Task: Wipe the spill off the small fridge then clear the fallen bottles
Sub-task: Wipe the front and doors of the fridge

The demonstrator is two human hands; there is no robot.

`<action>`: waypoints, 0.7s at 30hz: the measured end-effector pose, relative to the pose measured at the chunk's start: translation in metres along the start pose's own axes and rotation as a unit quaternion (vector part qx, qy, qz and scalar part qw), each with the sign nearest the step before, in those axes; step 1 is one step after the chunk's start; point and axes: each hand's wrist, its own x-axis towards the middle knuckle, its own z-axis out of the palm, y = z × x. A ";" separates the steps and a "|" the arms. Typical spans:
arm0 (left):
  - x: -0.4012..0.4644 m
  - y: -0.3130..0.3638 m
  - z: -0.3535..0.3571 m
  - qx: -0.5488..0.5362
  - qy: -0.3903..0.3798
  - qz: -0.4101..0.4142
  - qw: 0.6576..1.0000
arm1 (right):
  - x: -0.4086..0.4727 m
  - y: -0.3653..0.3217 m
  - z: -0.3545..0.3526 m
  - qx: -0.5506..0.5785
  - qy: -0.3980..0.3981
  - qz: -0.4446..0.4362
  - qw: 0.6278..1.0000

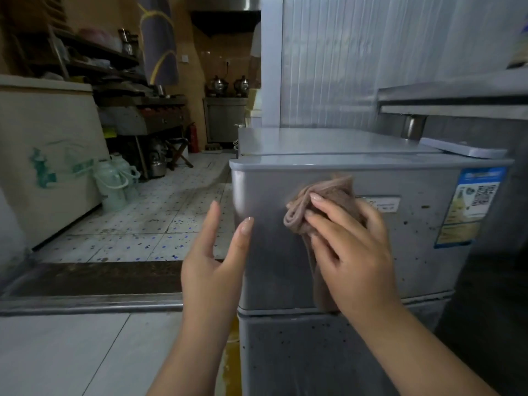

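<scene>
Right hand (351,247) is flat on the cloth (323,210), fingers spread over the bunched brown folds and pressing them against the upper door of the small fridge (414,224). The cloth sits high on that door, just below its top edge, with a tail hanging down under the palm toward the seam between the 2 doors. So the cloth's long axis runs top to bottom, and the hand lies along it.

Left hand (214,252) is at the fridge's left corner, fingers straight and loose, gripping nothing; a fingertip looks to be touching the door's left edge, perhaps steadying.

Right of the cloth on the same door are a small white label (380,204) and a blue sticker (468,207), with dark specks scattered between them. Below the fridge's left corner, a yellowish streak (233,352) runs down the floor, which may be the spill.

No fallen bottles in sight from here. Wiping looks underway, and the right hand is the working one; unwiped door lies mostly to the cloth's right and below.
</scene>
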 end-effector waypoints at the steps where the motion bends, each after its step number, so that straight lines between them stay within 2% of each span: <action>1: -0.002 0.004 0.000 0.048 0.009 0.066 0.997 | 0.001 -0.003 0.002 0.005 0.004 0.016 1.000; 2: -0.003 0.007 0.001 0.108 0.007 0.156 0.982 | 0.000 -0.005 0.003 0.014 0.004 0.026 1.000; 4: -0.005 0.001 0.009 0.228 -0.015 0.328 0.917 | -0.004 -0.005 0.003 0.033 -0.004 0.020 0.999; 5: -0.005 -0.005 0.014 0.269 -0.031 0.380 0.884 | -0.007 -0.001 0.000 0.037 -0.005 0.006 0.999; 8: -0.001 -0.022 0.021 0.387 -0.058 0.439 0.809 | -0.006 0.021 -0.015 -0.001 0.007 -0.005 1.000; 11: 0.007 -0.035 0.022 0.478 -0.042 0.454 0.750 | 0.005 0.028 -0.022 -0.010 0.043 0.060 0.997; 13: 0.010 -0.040 0.024 0.502 -0.036 0.465 0.728 | 0.013 0.016 -0.016 0.012 0.052 0.088 0.995; 16: 0.007 -0.038 0.023 0.516 -0.036 0.468 0.716 | 0.019 -0.004 -0.006 0.053 0.029 0.044 0.997; 18: 0.002 -0.032 0.021 0.516 -0.039 0.462 0.720 | 0.017 0.000 -0.013 0.051 0.012 0.011 0.999; 21: -0.003 -0.020 0.018 0.519 -0.051 0.444 0.729 | 0.015 0.024 -0.032 0.008 0.003 0.052 0.999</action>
